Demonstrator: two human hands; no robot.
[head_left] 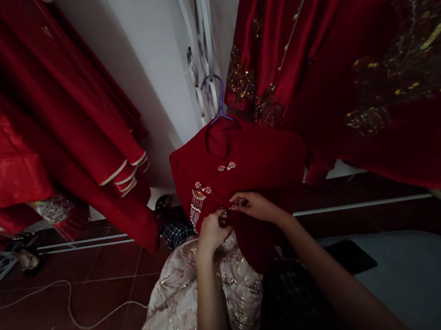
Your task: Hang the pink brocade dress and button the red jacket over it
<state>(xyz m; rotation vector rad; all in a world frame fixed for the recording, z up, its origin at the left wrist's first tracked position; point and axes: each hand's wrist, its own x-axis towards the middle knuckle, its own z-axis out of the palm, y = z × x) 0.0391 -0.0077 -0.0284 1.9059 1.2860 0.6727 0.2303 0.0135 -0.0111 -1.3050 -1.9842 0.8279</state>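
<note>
A dark red jacket [260, 160] hangs on a purple hanger [217, 98] from a white rack [199, 39] straight ahead. It has pearl knot fastenings [226, 167] and a beaded tassel ornament [198, 202] on the chest. My left hand [211, 231] and my right hand [254, 205] meet at the jacket's front edge, both with fingers pinched on a small fastening there. What lies between the fingertips is too small to make out. Below the jacket hangs a pale gold-patterned skirt [190, 308].
Red garments [51, 127] hang at the left, and red robes with gold embroidery [384, 59] at the right. A white cable [71, 306] trails over the dark red tile floor. A grey surface [423, 279] with a dark flat object [350, 256] lies at the lower right.
</note>
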